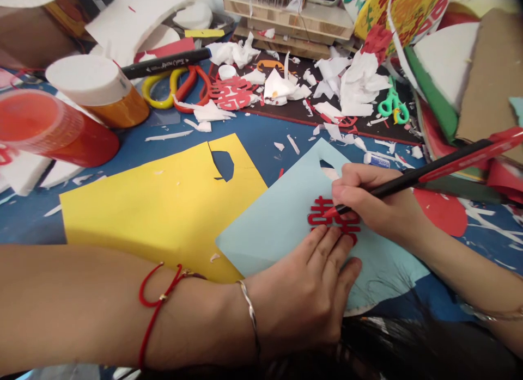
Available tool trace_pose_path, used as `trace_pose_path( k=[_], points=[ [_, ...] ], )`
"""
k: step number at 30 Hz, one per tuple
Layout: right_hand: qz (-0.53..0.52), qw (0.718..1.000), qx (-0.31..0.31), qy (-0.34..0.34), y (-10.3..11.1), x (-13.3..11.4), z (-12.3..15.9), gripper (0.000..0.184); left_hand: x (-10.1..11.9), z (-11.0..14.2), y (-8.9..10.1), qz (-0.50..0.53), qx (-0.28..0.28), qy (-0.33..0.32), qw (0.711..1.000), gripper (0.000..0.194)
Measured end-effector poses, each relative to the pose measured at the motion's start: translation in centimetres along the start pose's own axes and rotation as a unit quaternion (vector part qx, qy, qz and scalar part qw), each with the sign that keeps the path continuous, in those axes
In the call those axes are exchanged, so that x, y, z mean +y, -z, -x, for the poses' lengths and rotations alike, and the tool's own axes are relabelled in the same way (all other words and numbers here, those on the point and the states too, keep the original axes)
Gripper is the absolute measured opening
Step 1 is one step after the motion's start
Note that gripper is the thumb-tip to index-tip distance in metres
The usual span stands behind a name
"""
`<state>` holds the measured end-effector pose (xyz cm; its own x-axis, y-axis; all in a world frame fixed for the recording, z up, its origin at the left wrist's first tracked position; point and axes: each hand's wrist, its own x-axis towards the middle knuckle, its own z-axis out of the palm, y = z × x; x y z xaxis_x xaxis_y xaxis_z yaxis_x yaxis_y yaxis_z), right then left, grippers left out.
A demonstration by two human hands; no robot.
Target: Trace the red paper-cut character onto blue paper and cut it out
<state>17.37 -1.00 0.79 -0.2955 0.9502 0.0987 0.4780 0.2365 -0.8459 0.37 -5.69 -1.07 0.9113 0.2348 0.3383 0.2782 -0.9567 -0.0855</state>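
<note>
My right hand (373,197) is closed around a black and red marker pen (441,165), its red tip resting on a red paper-cut character (321,208). This cut-out lies on a sheet of light blue paper (272,222) that has a hole near its upper corner. Pressed flat on the sheet, my left hand (308,279) has its fingertips along the lower edge of the cut-out and partly covers it. To the left lies a yellow sheet (163,200), also with a hole; the blue sheet overlaps its right side.
Jars of red paint (61,135) and orange paint (110,94) stand at the left. Behind the sheets lie yellow-and-red-handled scissors (175,91), a black marker (167,63), small green scissors (393,105), an eraser (376,160) and many white paper scraps (362,83).
</note>
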Motion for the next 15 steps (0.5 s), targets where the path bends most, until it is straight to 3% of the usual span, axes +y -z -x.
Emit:
trace_pose_path(
  k=[15],
  points=[
    [0.096,0.995,-0.001,0.028,-0.42,0.29,0.02,0.030,-0.13,0.14,0.00,0.035,-0.014,0.003,0.999,0.041]
  ],
)
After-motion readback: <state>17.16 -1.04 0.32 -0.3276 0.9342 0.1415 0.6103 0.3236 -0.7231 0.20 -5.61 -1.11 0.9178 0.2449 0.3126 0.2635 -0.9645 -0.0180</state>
